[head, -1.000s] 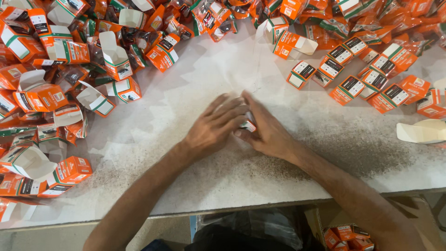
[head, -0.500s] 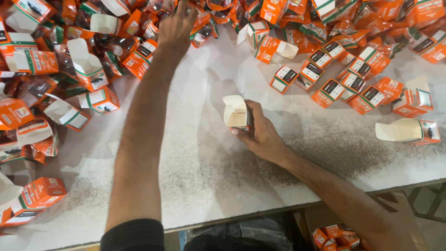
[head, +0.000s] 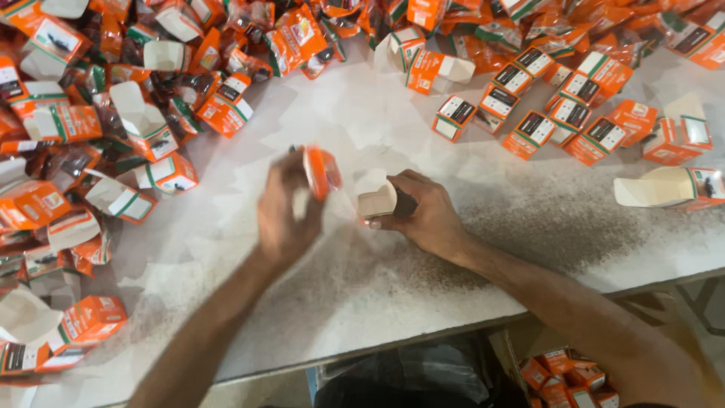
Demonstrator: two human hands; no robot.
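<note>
The left hand (head: 283, 215), blurred near the middle of the frame, grasps a small orange packet (head: 320, 171) between its fingertips, just beside an open carton (head: 380, 200) that the right hand (head: 427, 219) grips on the white table (head: 362, 287), open mouth turned toward the packet. The packet could catch on the carton's pale flap and crumple, or slip from a thin fingertip hold, judging by how narrow the opening looks. A heap of orange cartons with white and green panels (head: 98, 113) fills the upper left; closed orange boxes with dark label panels (head: 559, 113) sit in rows at upper right; one open carton (head: 664, 187) lies at the right edge, and more orange boxes (head: 563, 374) show below the table at lower right
</note>
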